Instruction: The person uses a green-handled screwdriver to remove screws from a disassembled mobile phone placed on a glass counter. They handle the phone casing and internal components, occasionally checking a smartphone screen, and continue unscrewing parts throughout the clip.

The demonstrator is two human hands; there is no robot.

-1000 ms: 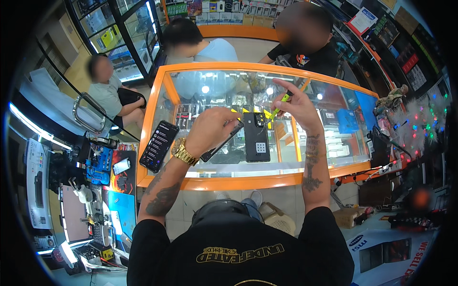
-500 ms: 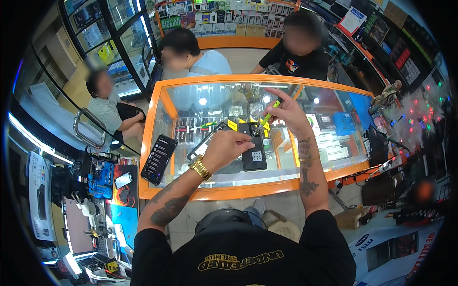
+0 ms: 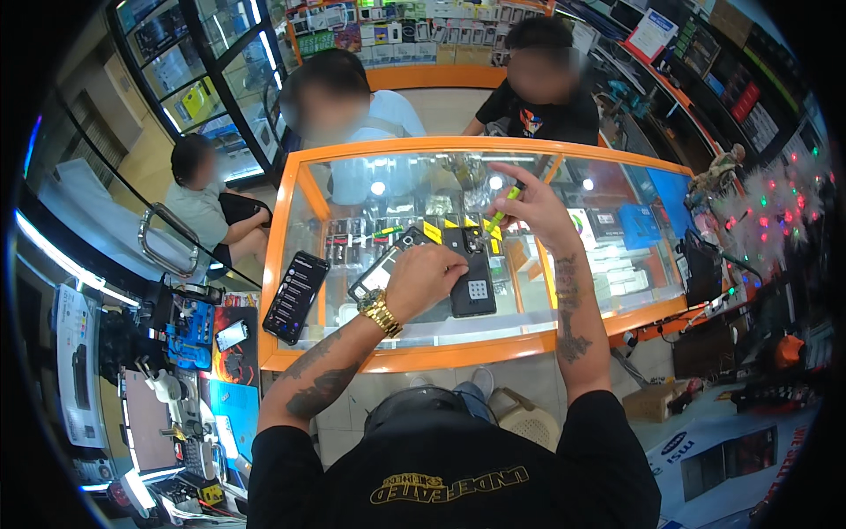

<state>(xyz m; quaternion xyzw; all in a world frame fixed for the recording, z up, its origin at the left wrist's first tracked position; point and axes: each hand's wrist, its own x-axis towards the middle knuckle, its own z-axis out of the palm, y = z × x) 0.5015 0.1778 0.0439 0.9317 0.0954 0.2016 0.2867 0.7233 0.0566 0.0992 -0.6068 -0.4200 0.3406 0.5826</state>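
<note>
On the glass counter lies a dark phone body (image 3: 476,289) with camera openings at its far end and a pale square near its lower end. My left hand (image 3: 427,278), a gold watch at its wrist, is closed in a pinch over the phone's left edge; anything between the fingertips is too small to make out. In my right hand (image 3: 534,210) is a slim yellow-green screwdriver (image 3: 505,206), its lower end pointing down beside the phone's camera end, index finger stretched out. A second phone part (image 3: 368,275), pale inside, lies partly hidden behind my left hand.
A phone with a lit dark screen (image 3: 297,295) rests at the counter's left. Orange edging (image 3: 441,354) frames the glass case. Two people (image 3: 546,110) are across the counter; another sits at left. A microscope (image 3: 167,388) stands on the left bench, a white stool (image 3: 526,429) below.
My left hand has turned slightly, with its fingertips now lower along the phone's edge. My right hand keeps the screwdriver in nearly the same place. The people opposite have shifted their heads.
</note>
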